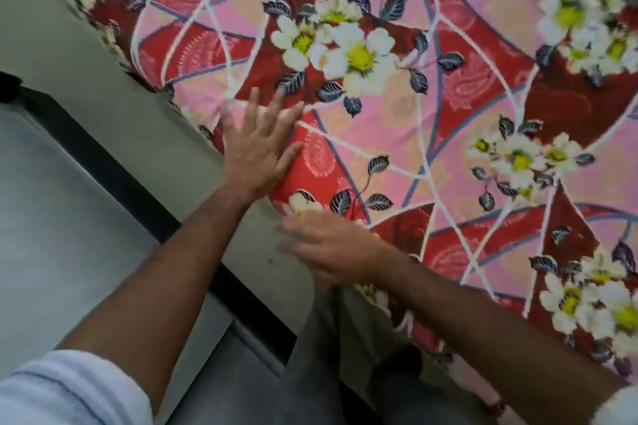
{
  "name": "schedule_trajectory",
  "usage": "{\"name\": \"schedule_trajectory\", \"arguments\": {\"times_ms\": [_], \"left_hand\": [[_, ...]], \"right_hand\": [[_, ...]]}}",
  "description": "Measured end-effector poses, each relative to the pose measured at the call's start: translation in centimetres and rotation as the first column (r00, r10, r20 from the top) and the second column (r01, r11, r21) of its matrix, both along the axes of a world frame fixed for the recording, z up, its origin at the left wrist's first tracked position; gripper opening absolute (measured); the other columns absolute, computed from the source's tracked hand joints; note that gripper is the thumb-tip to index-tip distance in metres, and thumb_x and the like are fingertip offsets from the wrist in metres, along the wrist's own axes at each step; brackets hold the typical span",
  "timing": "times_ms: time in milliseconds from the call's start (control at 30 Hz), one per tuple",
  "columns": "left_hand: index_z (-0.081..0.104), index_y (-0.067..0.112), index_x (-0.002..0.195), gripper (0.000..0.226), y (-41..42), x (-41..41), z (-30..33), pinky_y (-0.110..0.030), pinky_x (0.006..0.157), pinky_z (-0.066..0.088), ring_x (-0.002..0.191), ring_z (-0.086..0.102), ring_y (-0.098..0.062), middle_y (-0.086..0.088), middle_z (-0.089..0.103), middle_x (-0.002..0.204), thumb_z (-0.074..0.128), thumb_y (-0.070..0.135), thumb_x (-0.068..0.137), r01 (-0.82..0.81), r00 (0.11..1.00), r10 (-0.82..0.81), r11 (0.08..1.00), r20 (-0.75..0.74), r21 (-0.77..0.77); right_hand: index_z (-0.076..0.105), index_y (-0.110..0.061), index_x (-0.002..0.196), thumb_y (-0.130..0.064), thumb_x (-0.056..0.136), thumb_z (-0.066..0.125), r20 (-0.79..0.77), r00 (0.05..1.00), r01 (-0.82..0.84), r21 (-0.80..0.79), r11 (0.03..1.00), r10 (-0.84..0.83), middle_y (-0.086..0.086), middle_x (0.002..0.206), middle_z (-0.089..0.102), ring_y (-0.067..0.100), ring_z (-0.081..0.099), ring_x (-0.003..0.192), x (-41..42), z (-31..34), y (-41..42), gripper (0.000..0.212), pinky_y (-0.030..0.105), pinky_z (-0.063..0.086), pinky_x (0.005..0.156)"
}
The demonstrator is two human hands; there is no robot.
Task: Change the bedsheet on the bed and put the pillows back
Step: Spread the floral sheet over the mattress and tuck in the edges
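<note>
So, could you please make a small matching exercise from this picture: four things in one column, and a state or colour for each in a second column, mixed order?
Column 1
1. left hand
2. right hand
3. bedsheet
4. left sleeve

Column 2
A. red and pink with white flowers
B. white, at the bottom left corner
C. flat, fingers spread on the cloth at the bed's edge
D. blurred, fingers straight, lying low at the bed's edge

Pairs: 1-C, 2-D, 3-A, 4-B
</note>
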State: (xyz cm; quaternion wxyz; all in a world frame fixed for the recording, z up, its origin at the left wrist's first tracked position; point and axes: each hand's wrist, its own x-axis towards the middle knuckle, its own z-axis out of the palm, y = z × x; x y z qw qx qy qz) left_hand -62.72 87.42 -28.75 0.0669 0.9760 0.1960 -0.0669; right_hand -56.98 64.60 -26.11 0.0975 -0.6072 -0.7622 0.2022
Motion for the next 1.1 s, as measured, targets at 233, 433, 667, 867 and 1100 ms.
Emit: {"name": "schedule_trajectory", "arguments": {"times_ms": [233, 433, 667, 867, 1100], "left_hand": [[0.0, 0.037, 0.162, 0.074, 6.2, -4.3, -0.4, -0.078, 0.113, 0.017, 0.156, 0.009, -0.04, -0.005, -0.007, 0.172, 0.027, 0.07, 0.101, -0.471, 0.878, 0.478, 0.865, 0.0, -0.176], [0.017, 0.02, 0.162, 0.066, 7.1, -0.3, 2.0, -0.069, 0.121, 0.004, 0.158, 0.002, -0.031, -0.009, 0.005, 0.171, 0.029, 0.051, 0.106, -0.236, 0.968, 0.24, 0.97, 0.075, -0.055], [0.018, 0.025, 0.162, 0.068, 11.1, 9.6, 3.8, -0.069, 0.12, 0.01, 0.158, 0.007, -0.028, -0.004, 0.009, 0.171, 0.02, 0.06, 0.103, 0.031, 0.998, -0.036, 0.996, -0.053, -0.078], [0.013, 0.034, 0.163, 0.067, 17.6, 10.5, 0.6, -0.073, 0.115, 0.013, 0.158, 0.005, -0.03, 0.001, 0.006, 0.172, 0.017, 0.063, 0.103, -0.028, 0.992, 0.026, 0.999, -0.123, -0.018], [0.012, 0.035, 0.162, 0.069, 29.7, 7.6, -0.1, -0.071, 0.117, 0.002, 0.157, 0.004, -0.034, -0.001, 0.007, 0.172, 0.024, 0.06, 0.099, -0.342, 0.94, 0.342, 0.939, -0.004, -0.018]], "right_hand": [[0.02, 0.007, 0.152, -0.05, 0.091, 0.025, 0.087, 0.324, 0.941, -0.128, 0.312, -0.942, 0.027, 0.161, 0.013, 0.04, 0.012, 0.152, 14.2, 7.1, 4.5, 0.084, 0.049, 0.004, 0.121], [0.007, -0.014, 0.16, -0.058, 0.1, 0.029, 0.248, 0.684, 0.719, -0.064, 0.693, -0.686, 0.007, 0.168, 0.004, 0.027, 0.004, 0.155, 12.2, -0.8, 9.1, 0.078, 0.061, 0.009, 0.12], [0.044, -0.011, 0.149, -0.042, 0.097, 0.059, -0.225, 0.973, 0.063, 0.04, 0.997, -0.053, 0.011, 0.158, 0.036, 0.027, 0.032, 0.145, 2.5, 0.1, 13.9, 0.062, 0.053, 0.024, 0.117], [0.053, -0.003, 0.138, -0.023, 0.096, 0.054, -0.271, 0.558, 0.826, 0.091, 0.556, -0.785, 0.018, 0.148, 0.047, 0.023, 0.033, 0.137, 21.3, 0.6, 13.5, 0.046, 0.033, 0.02, 0.12], [0.012, -0.013, 0.16, -0.062, 0.101, 0.023, 0.342, 0.168, 0.969, 0.116, 0.219, -0.924, 0.009, 0.167, 0.009, 0.03, 0.008, 0.154, 31.0, -2.8, 17.8, 0.078, 0.058, 0.01, 0.122]]}}
